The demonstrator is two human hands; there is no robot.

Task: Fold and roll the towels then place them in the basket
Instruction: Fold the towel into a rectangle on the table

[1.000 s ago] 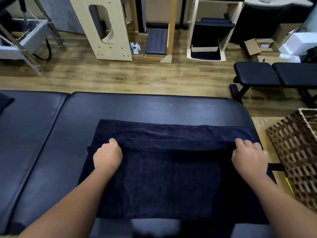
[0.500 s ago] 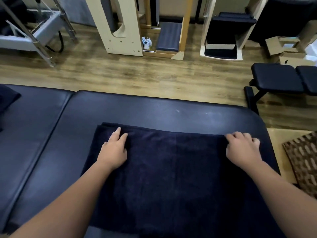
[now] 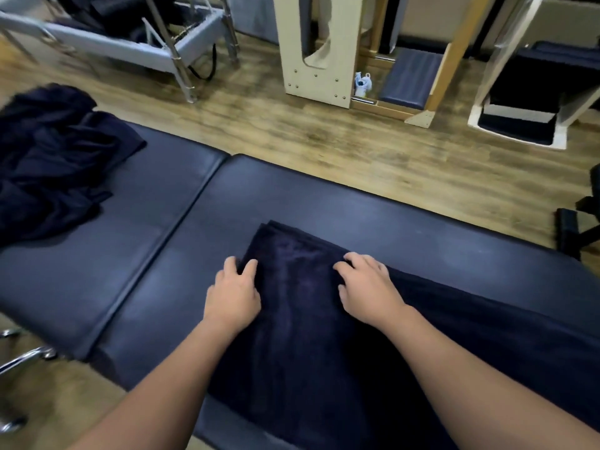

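While both hands rest on it, the folded towel point(image 3: 324, 336) lies flat on the black padded table point(image 3: 406, 222), in the lower middle of the frame. The left hand point(image 3: 233, 293) sits at the towel's left edge, close to its far left corner; its fingers are slightly bent and spread, the tips touching the cloth and the edge, and it cannot be told if they pinch the edge or only press on it. The right hand point(image 3: 367, 287) lies further right on the top of the towel, palm down, with fingers bent lightly against the fabric, holding nothing. Between the two hands the cloth is smooth.

The towel is dark navy, with a soft pile. At its far left corner several layers show one over the other. It stretches toward the lower right of the frame, under both forearms.

In the upper left of the frame a loose pile of dark towels point(image 3: 48, 164) lies on the neighbouring table section point(image 3: 113, 254), well apart from the hands.
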